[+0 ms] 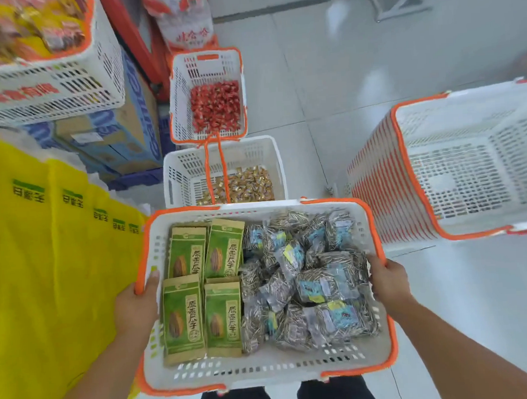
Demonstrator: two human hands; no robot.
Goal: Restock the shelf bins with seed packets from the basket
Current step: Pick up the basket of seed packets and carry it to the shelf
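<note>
between both hands, basket [266, 368]: green packets [200, 295], clear seed packets [310, 282]; left hand [137, 302], right hand [387, 279] grip rims.

We see open floor [326, 81] ahead and right; stacked bins [209, 94], boxes [122, 137] and yellow bags [28, 260] crowd our left.
</note>
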